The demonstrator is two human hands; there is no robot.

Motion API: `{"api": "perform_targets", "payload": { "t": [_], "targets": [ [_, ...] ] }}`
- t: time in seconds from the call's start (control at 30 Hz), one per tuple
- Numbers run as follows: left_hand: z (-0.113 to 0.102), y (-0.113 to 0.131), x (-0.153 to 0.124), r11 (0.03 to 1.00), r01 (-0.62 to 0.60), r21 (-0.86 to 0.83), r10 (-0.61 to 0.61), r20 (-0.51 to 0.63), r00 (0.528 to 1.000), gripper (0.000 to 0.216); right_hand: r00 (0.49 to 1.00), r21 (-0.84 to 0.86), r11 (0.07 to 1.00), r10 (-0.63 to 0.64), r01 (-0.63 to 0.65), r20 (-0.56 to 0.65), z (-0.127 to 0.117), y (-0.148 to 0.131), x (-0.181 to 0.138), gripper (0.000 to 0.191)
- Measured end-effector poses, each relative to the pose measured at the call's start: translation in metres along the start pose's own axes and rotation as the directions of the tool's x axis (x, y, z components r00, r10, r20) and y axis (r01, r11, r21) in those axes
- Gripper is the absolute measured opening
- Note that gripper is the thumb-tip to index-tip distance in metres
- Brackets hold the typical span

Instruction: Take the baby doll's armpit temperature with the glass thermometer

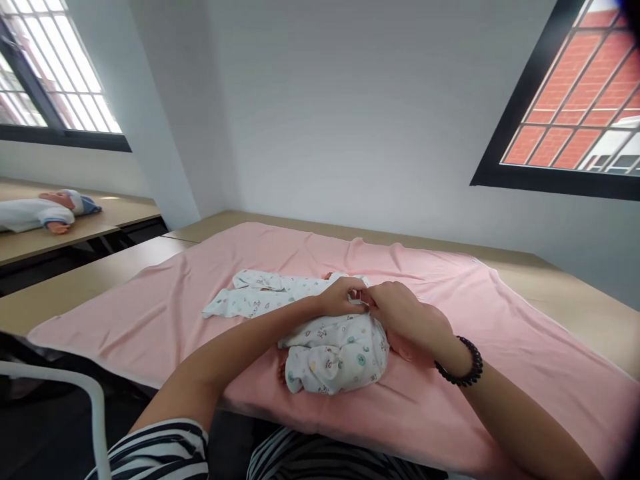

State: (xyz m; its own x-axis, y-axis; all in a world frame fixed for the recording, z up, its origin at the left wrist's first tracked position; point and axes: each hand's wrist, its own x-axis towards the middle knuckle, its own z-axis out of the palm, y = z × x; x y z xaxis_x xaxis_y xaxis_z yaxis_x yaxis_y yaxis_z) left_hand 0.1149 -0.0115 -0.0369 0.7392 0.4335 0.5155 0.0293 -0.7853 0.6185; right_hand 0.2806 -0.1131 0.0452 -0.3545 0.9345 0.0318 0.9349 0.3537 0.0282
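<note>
Both grips narrow: left hand [343, 297], right hand [400, 310] pinching outfit [325, 330] | doll head [405, 350] 4 o'clock | sleeves [313, 368] on, fastening seemingly unfinished

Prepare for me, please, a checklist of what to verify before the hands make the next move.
1. Doll on the cloth: ok, lying on it.
2. Left hand and right hand close together, at the upper part of the suit: ok.
3. Suit closed near the neck: cannot tell, the hands cover that part.
4. Cloth smooth: not ok, creased.
5. Right wrist bare: not ok, bracelet on.
</note>
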Motion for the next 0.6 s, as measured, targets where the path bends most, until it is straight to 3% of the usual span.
{"api": "perform_targets", "payload": {
  "t": [0.13,0.23,0.4,0.6],
  "targets": [
    [0.002,0.003,-0.001,0.994,-0.039,0.099,0.042,-0.023,0.999,0.006,0.999,-0.083,0.997,-0.005,0.002,-0.032,0.017,0.004,0.003,0.025],
    [0.002,0.006,-0.002,0.978,-0.076,0.195,0.073,0.022,0.997,0.005,1.000,-0.119,0.993,-0.019,0.021,0.023,0.022,0.005,0.004,0.025],
    [0.002,0.004,-0.002,0.959,-0.120,0.257,0.097,0.100,0.990,0.010,0.996,-0.125,0.991,-0.033,0.042,0.077,0.013,0.000,-0.002,0.025],
    [-0.002,0.000,-0.001,0.975,-0.145,0.166,0.127,0.114,0.985,0.010,0.994,-0.105,0.992,-0.058,0.068,0.091,-0.003,-0.007,-0.006,0.022]
  ]
}}
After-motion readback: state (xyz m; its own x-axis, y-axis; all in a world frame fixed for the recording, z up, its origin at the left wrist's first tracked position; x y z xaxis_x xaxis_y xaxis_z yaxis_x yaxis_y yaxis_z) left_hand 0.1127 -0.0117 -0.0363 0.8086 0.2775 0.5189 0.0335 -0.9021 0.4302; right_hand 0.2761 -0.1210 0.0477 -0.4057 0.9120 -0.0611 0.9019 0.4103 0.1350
